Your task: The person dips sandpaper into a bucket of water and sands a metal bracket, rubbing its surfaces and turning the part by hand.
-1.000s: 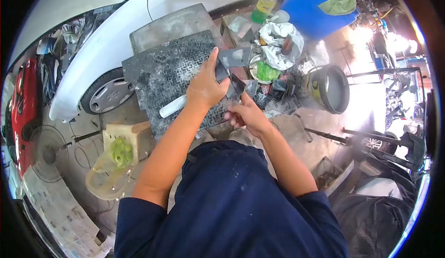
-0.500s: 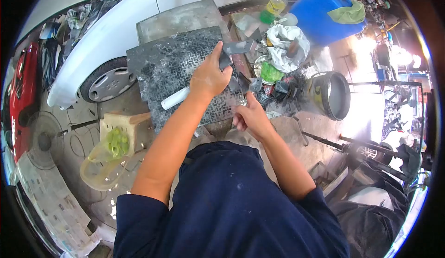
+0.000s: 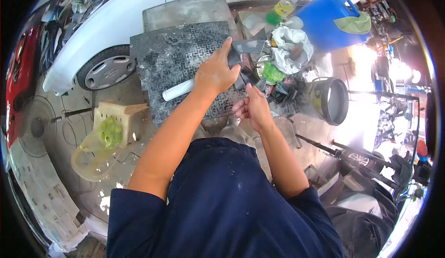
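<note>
My left hand (image 3: pixel 214 75) is over the black mat with its thumb and index finger around a dark grey sheet that looks like sandpaper (image 3: pixel 234 57). Just below and to the right, my right hand (image 3: pixel 257 109) has its thumb raised and its fingers loosely bent, apart from the thumb. Nothing shows in it. Close above that thumb lies a dark, shiny piece (image 3: pixel 250 76); whether they touch I cannot tell. A white tube (image 3: pixel 178 90) lies on the textured black mat (image 3: pixel 171 49), partly hidden by my left wrist.
To the right are a white plastic bag (image 3: pixel 292 49), a green-filled bottle (image 3: pixel 281 10), a blue jug (image 3: pixel 324 19) and a dark bucket (image 3: pixel 338 101). A white car (image 3: pixel 111 31) stands behind. At left are a stool (image 3: pixel 109 114) and a fan (image 3: pixel 37 126).
The view has shifted slightly, moving the mat and the things on it. My left hand keeps its hold on the grey sheet. My right hand's fingers have turned and loosened a little.
</note>
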{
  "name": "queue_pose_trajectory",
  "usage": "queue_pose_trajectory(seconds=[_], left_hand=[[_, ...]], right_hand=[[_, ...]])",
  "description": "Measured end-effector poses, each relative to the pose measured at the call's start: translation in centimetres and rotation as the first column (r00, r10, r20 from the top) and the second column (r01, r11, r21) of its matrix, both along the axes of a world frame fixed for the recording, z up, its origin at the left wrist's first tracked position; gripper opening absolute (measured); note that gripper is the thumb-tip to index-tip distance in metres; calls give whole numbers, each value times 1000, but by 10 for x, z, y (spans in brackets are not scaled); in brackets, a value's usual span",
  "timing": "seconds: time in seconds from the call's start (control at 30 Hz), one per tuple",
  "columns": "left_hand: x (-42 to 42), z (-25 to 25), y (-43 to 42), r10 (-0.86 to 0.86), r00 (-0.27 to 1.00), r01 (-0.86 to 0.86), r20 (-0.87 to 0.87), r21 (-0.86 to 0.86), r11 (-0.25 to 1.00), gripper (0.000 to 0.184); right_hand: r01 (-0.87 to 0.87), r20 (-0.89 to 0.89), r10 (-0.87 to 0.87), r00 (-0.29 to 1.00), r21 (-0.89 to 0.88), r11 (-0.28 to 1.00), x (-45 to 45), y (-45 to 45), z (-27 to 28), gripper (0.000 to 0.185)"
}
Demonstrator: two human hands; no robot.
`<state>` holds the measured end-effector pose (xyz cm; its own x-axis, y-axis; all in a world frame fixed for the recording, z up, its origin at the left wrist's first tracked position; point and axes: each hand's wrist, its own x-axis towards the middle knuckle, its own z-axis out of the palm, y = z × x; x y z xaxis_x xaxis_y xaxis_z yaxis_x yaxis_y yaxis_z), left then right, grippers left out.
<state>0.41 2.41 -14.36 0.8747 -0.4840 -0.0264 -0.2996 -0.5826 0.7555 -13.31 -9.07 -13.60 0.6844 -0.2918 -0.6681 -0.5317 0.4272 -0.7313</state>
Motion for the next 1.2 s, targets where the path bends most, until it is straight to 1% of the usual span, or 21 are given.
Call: queue_pose_trajectory(seconds=[0.03,0.1,0.13,0.2,0.3,0.4,0.5,0.53,0.6,0.7,0.8,0.9,1.03,1.13,1.2], left_hand=[[3,1,0,-4,1000,4,-15,0,1000,79],[7,2,-1,-9,1000,10,-26,56,998,82],[7,2,-2,-16,999,18,-35,83,996,84],[6,1,-2,-14,1000,16,-20,84,996,84],[5,1,0,-10,1000,11,-15,80,997,84],[10,2,0,-8,1000,9,-15,74,997,84],[7,2,-1,-23,1000,24,-15,79,997,84],[4,2,1,-26,1000,27,-17,84,996,84],[6,6,1,-10,998,14,-56,67,998,81],[6,12,3,0,996,8,-94,85,996,80],[4,12,1,-5,995,15,-102,102,995,81],[9,14,1,4,994,5,-109,82,997,81],[7,12,1,9,994,2,-109,101,995,81],[6,10,1,4,995,5,-101,92,996,81],[13,9,0,0,996,7,-88,78,997,82]], right_hand=[[-13,-17,13,1000,-8,1000,-4,1,4,41],[-37,-54,36,998,-26,999,-21,3,18,40],[-34,-43,33,999,-22,999,-17,2,16,40],[-19,-17,19,1000,-15,1000,-9,-1,9,39],[-22,-33,20,999,-57,998,-9,2,7,39],[-69,-54,65,996,-77,995,-23,4,18,39],[-20,-43,17,999,-76,997,-3,-3,6,40],[-33,-48,29,998,-88,996,-7,0,6,39],[-65,-46,60,997,-116,991,-8,0,9,38],[-46,-69,37,997,-137,990,-17,5,17,38],[-1,-48,-4,999,-104,995,1,5,6,41],[-37,-46,31,998,-116,993,-13,11,15,41],[-17,-26,13,1000,-146,989,-10,8,14,39],[-10,-30,7,1000,-109,994,1,3,2,40],[-29,-35,26,999,-99,995,-11,5,13,42]])
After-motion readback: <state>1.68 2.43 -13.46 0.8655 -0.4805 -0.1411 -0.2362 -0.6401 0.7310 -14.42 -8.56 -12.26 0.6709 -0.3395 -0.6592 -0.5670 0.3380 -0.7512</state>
